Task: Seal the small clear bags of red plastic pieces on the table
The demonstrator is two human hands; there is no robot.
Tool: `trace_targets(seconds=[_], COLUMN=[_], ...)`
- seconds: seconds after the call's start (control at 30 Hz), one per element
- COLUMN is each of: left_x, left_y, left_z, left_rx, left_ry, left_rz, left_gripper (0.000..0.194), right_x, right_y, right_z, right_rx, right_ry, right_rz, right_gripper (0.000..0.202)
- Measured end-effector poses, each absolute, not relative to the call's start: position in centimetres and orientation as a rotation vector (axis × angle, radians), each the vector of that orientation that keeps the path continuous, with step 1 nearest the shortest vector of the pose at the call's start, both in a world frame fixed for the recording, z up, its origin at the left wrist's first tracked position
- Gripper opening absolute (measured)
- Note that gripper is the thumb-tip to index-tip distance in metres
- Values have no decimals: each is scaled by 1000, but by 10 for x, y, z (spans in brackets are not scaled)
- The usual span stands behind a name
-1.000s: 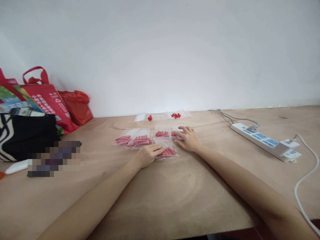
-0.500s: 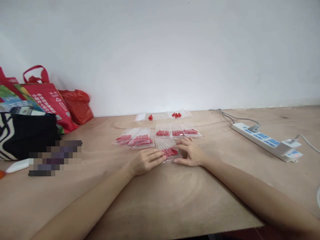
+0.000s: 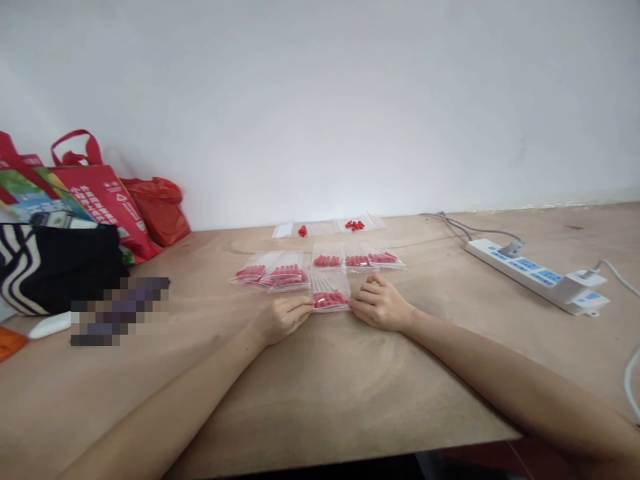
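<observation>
A small clear zip bag of red pieces lies on the wooden table between my hands. My left hand pinches its left edge and my right hand pinches its right edge. Just beyond it lies a row of filled clear bags, with a stack of more filled bags to the left. Farther back, near the wall, lie flat empty bags with a few loose red pieces on them.
Red shopping bags and a black-and-white striped bag stand at the left by the wall. A white power strip with cables lies at the right. A white object and a blurred patch lie at the left.
My right hand left the far row of bags and came back to the near bag. Both hands now grip that bag's two edges, and it lies straighter.
</observation>
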State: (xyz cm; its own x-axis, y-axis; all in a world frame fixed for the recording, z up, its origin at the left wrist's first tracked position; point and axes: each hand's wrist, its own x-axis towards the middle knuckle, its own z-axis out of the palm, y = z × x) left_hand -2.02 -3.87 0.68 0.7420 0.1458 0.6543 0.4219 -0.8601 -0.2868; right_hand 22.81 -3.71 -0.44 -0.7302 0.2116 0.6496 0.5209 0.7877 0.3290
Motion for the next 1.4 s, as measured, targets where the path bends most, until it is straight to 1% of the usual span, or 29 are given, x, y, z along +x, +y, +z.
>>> trace_targets(seconds=[0.17,0.47,0.6,0.73,0.97,1.27,1.4], left_x=[-18,-14,-14,-11,-9,-10,-13], left_y=[-38,-39,-37,-36,-36,-39,-38], left_z=[7,12,11,10,8,10,9], left_rx=[-2421,-2400,-2405,-2419,-2383,-2430,-2438], left_ry=[-351,-324,-352,-384,-376,-447,-468], left_rz=[-850,-885,-890,-877,-869,-858,-896], left_gripper=[12,9,9,13,18,18,16], right_x=[228,229,222,200,173,176,186], right_y=[-37,-40,-40,-41,-39,-40,-41], right_z=[-2,0,0,-1,-6,-1,2], right_rx=[-464,-469,-584,-546,-531,-596,-600], right_ry=[-2392,-2382,-2332,-2299,-2315,-2316,-2327], right_rz=[-793,-838,-813,-823,-858,-913,-933], right_gripper=[26,30,26,20,26,24,23])
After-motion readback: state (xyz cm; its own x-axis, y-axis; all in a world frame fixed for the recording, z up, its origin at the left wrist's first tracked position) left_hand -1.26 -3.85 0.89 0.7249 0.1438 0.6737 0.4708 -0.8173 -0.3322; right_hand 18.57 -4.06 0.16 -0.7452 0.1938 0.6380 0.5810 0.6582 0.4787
